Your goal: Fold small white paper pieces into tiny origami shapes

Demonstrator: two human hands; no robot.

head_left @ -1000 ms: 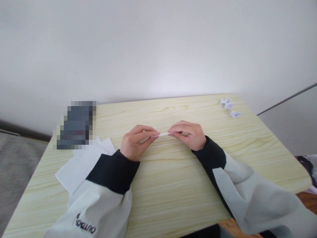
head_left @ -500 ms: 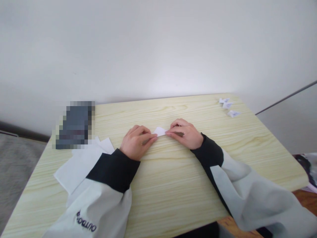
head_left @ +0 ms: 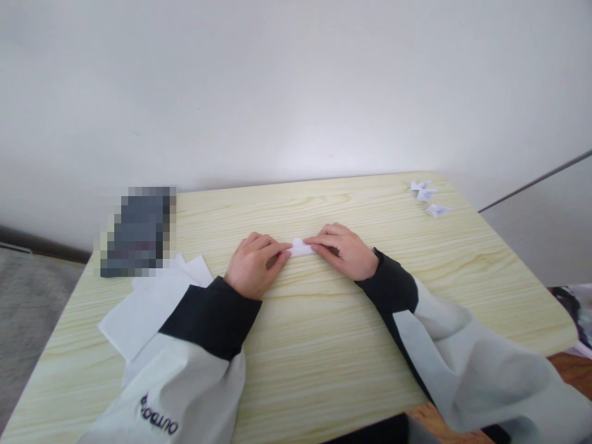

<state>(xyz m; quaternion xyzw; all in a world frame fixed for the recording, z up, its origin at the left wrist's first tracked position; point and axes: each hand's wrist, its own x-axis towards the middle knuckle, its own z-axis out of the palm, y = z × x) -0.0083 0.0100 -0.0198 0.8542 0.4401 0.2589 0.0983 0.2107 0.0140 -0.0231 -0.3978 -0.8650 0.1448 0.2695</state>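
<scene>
A small folded piece of white paper [head_left: 300, 248] lies on the light wooden table [head_left: 324, 345], between my two hands. My left hand [head_left: 253, 265] rests on the table with its fingertips pressed on the paper's left end. My right hand [head_left: 342, 249] lies opposite, fingers held together and pressing the paper's right end. Most of the paper is hidden under the fingers.
Loose white sheets [head_left: 143, 305] lie at the left under my left sleeve. A blurred dark object [head_left: 136, 231] sits at the table's far left. Three small folded paper pieces [head_left: 428, 196] lie at the far right corner. A white wall runs behind the table.
The paper was held edge-on just above the table between both hands; it has been laid down flat and my fingertips now press on it.
</scene>
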